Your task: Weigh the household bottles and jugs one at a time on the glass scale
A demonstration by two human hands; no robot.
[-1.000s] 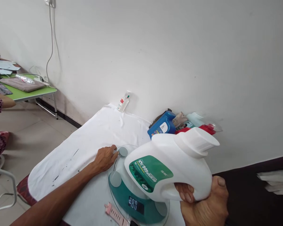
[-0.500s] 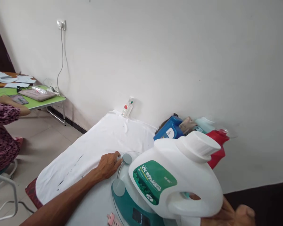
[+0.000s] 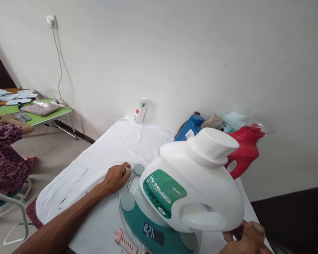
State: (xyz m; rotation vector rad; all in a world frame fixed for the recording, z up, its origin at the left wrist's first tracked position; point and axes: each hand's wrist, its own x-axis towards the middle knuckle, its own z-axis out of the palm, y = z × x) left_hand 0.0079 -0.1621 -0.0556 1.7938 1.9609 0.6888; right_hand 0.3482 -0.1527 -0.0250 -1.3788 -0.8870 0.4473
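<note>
A big white laundry detergent jug [image 3: 212, 197] with a green label stands on a round glass scale [image 3: 137, 220]. Digits show on the scale's lit display [image 3: 153, 233]. At the scale's left rim lies my left hand [image 3: 117, 178], low on the white cloth, with thumb and forefinger apart near a grey round pad. My right hand [image 3: 245, 240] is at the lower right, close by the jug's base. Its thumb stands apart from its bent fingers and nothing shows between them; part of it is cut off by the frame.
Along the wall are a red jug [image 3: 246, 148], a blue bottle [image 3: 192, 127], a pale bottle [image 3: 234, 120] and a small clear bottle [image 3: 139, 112]. A pink-strapped watch [image 3: 127, 241] lies before the scale. Left, a person [image 3: 5, 155] sits at a green table [image 3: 42, 118].
The scale's display has gone from no readable digits to showing digits. My right hand has shifted slightly left and lower against the jug's base. The view has tilted, bringing the red jug more into sight.
</note>
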